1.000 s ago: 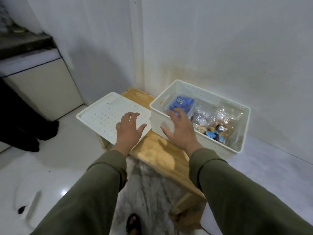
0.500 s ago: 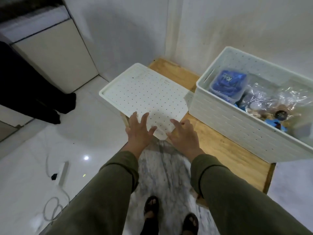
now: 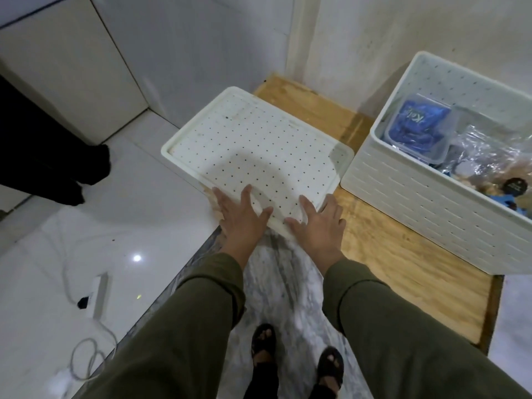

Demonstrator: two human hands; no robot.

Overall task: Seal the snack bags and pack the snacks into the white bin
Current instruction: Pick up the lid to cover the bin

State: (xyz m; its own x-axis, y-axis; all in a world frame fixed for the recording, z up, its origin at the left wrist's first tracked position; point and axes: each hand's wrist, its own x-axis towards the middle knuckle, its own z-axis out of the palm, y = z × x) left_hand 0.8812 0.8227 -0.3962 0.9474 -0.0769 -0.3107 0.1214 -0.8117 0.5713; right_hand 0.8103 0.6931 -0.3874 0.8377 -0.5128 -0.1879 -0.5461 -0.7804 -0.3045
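**Both hands on the near corner of the bin lid, packed bin to the right**

Head view, looking down. A low wooden bench [image 3: 383, 243] stands in the corner of a pale-walled room. On its left part lies a flat white perforated plastic lid [image 3: 253, 148], dotted with rows of small holes; its left and near portions overhang the bench edge above the floor. The left hand [image 3: 243, 218] rests palm down on the near corner of the lid, fingers spread apart, thumb on the lid surface. The right hand [image 3: 319, 226] lies just beside it on the same corner, also open, its thumb on top and its fingers reaching around the right edge. Whether either hand grips the rim from below cannot be told. Both arms wear olive-green sleeves [image 3: 403, 326].

The white rectangular plastic bin [image 3: 426, 197], with slotted side walls, stands on the right part of the bench, just beside the lid and open at the top. Inside it, at the far left, sits a clear box holding blue wrapped snacks [image 3: 417, 131]; to its right lie clear plastic snack bags [image 3: 483, 162], partly cut off by the frame edge.

Below the arms, two sandalled feet [image 3: 296, 358] stand on a grey marbled floor strip. On the glossy white floor to the left lies a white power strip with cable [image 3: 98, 295].
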